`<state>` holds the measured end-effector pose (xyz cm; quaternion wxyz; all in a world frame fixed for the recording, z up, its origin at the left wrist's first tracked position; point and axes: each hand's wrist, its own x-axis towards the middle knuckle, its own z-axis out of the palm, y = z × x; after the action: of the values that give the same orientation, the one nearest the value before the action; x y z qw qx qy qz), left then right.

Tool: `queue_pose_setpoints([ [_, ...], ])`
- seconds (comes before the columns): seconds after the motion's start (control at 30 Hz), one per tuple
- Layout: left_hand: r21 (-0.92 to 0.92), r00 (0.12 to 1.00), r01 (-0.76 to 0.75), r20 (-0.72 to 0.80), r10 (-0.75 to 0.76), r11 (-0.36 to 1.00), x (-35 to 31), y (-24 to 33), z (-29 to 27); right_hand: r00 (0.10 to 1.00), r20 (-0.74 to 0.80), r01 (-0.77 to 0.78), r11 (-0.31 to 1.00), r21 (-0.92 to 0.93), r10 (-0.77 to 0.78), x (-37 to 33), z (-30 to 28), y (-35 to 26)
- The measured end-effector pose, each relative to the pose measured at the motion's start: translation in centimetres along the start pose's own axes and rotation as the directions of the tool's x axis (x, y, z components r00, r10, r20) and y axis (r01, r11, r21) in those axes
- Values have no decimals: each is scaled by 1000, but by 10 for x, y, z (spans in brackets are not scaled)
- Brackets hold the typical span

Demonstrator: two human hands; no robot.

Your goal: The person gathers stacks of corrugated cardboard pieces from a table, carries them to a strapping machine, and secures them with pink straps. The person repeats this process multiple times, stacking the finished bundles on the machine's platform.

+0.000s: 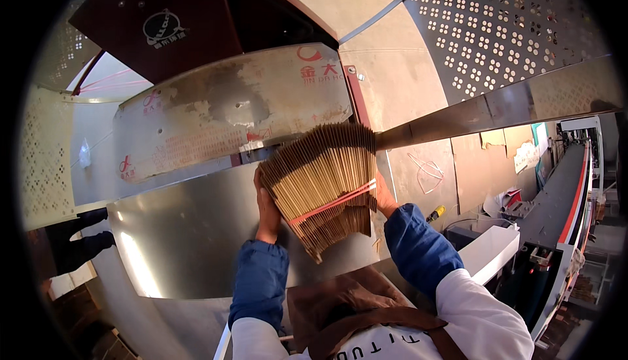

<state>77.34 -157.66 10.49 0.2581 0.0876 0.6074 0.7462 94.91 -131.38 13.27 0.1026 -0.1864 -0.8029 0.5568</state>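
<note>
Between my two hands is a thick bundle of brown cardboard pieces [320, 170], packed on edge and fanned out at the far side. A red strap [337, 202] runs across it. My left hand [267, 209] presses along its left side, and my right hand [384, 193] grips the right side, partly hidden behind the bundle. Under and beside the bundle lies a smooth metal tabletop [196, 222]. Just beyond it is a worn metal plate [190, 124] with red print.
A dark red machine housing [157, 26] stands at the far left. A metal bar [477, 117] and a perforated panel [497, 33] are at the right. Farther right run a white trough [487, 253] and a long conveyor [561, 190]. Someone in dark clothing [69, 245] is at the left edge.
</note>
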Motion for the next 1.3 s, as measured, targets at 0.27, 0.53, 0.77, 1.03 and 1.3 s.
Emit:
queue_pose_setpoints([
  [0.27, -344, 949, 311, 160, -271, 886, -24, -6, -12, 968, 138, -209, 978, -7, 208, -18, -12, -70],
  [0.53, -243, 701, 712, 284, -654, 658, -99, 69, -7, 563, 425, -684, 688, -242, 709, -40, -36, -113],
  [0.77, 881, 991, 129, -95, -96, 456, -134, -68, -65, 784, 210, -419, 747, -516, 584, -65, -4, -23],
  [1.03, 382, 913, 382, -18, -407, 841, -127, 62, -9, 728, 357, -558, 808, -189, 586, -77, -27, -57],
  [1.3, 652, 802, 284, 240, -547, 703, -102, 86, -38, 776, 410, -394, 876, -277, 479, -56, -34, -70],
])
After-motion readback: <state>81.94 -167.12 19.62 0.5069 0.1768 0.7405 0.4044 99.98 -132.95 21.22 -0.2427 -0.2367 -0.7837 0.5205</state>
